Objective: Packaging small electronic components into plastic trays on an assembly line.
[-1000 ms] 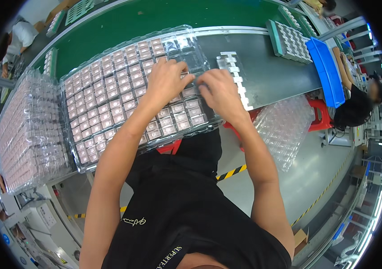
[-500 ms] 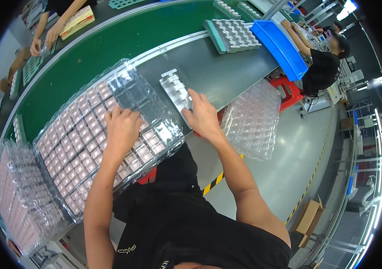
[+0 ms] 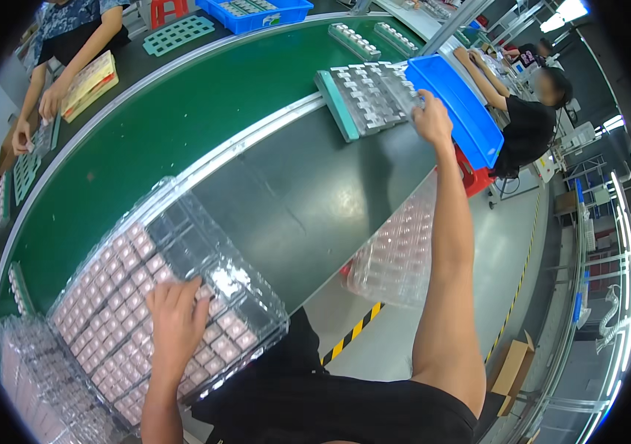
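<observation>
My left hand rests over a clear plastic tray, its fingers bent down onto rows of small pale-pink square parts. Its fingertips are partly hidden, so whatever they grip does not show. Stretched far forward, my right hand is closed on the end of a metal fixture strip. That strip lies at the right side of a group of similar slotted metal fixtures, beside a blue bin. Several pockets at the tray's far right corner hold no parts.
A green conveyor belt curves past the grey bench. Stacked filled trays stand at the left. A clear tray stack and a red stool are below the bench's right edge. Co-workers sit across the belt and at the right.
The metal fixture has left the bench beside the tray. My right hand has moved forward and right to the fixture group. My left hand stays over the pink parts; the view has shifted.
</observation>
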{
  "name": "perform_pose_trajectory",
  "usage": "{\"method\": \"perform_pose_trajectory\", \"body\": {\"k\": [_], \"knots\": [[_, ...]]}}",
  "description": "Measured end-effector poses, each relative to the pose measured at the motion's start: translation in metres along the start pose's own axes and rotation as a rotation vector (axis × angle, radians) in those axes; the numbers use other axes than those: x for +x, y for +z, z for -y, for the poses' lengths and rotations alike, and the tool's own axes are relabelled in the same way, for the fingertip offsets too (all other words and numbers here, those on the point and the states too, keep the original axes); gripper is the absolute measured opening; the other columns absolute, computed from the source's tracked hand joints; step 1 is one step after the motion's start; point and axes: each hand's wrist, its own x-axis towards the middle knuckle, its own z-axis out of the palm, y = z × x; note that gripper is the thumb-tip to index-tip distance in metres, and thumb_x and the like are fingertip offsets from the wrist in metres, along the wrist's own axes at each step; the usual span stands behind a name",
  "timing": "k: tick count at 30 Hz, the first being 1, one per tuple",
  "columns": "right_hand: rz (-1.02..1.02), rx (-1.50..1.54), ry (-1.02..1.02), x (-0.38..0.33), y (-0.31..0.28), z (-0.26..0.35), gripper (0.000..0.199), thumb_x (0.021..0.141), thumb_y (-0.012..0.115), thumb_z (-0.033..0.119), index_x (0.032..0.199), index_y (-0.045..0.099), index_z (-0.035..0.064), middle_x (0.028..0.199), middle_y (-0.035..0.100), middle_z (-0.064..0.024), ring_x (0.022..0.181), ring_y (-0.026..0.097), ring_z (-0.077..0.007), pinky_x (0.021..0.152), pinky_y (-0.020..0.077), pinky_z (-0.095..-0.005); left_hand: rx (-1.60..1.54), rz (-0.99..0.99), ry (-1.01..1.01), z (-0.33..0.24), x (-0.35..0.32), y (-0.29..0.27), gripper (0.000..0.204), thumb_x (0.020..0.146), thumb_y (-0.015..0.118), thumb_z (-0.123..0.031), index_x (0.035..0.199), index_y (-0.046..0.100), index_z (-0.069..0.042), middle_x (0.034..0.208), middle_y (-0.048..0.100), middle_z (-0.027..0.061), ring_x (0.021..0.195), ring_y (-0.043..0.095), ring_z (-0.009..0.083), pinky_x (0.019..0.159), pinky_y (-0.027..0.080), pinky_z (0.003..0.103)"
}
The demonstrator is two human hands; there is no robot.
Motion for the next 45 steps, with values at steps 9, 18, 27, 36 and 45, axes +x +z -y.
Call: {"method": "perform_pose_trajectory", "body": {"k": [9,18,27,36,45], "knots": [[0.026,-0.045,0.074,0.108,0.095,-0.051,0.052,0.087,0.061,0.024,0.138,0.054,0.0160,0.131,0.061,-0.0203,0.123,0.057,-0.0404,0.101,0.0462,-0.0537,0.014,0.018,-0.070,-0.005,-0.011,-0.004,0.035,0.075,0.074,-0.004,0.110,0.068,-0.004,0.106,0.066,0.0083,0.100,0.058,0.0295,0.088,0.041,0.043],[-0.329,-0.154,-0.250,0.134,0.064,-0.072,0.054,0.092,0.069,0.039,0.132,0.061,0.0037,0.118,0.068,-0.0236,0.109,0.065,-0.0403,0.092,0.0512,-0.0485,-0.023,-0.305,-0.121,0.002,-0.065,-0.044,0.032,0.077,0.076,-0.007,0.109,0.072,-0.009,0.115,0.066,0.0078,0.104,0.060,0.0281,0.087,0.048,0.039],[0.024,0.513,-1.086,-0.065,0.012,0.435,0.032,0.091,0.066,0.017,0.120,0.065,0.0039,0.121,0.064,-0.0179,0.117,0.058,-0.0364,0.103,0.0404,-0.0449,0.037,-0.700,-0.368,0.027,-0.228,-0.082,0.028,0.078,0.074,-0.003,0.106,0.073,-0.008,0.103,0.066,0.0061,0.089,0.060,0.0236,0.077,0.049,0.035],[0.240,0.553,-1.636,-0.274,-0.001,0.793,0.045,0.085,0.070,0.011,0.129,0.059,0.0093,0.130,0.058,-0.0132,0.120,0.055,-0.0340,0.097,0.0514,-0.0449,0.021,-0.996,-0.599,0.049,-0.350,-0.082,0.020,0.075,0.072,0.003,0.094,0.074,-0.004,0.085,0.068,0.0092,0.070,0.065,0.0265,0.062,0.054,0.036],[-0.033,0.560,-2.050,-0.319,0.058,0.978,0.059,0.087,0.059,0.021,0.144,0.047,0.0129,0.143,0.052,-0.0128,0.129,0.050,-0.0361,0.106,0.0455,-0.0417,-0.195,-1.036,-1.233,0.065,-0.410,-0.054,0.016,0.085,0.066,-0.003,0.098,0.075,-0.004,0.077,0.067,0.0123,0.063,0.064,0.0231,0.058,0.051,0.033]]}}
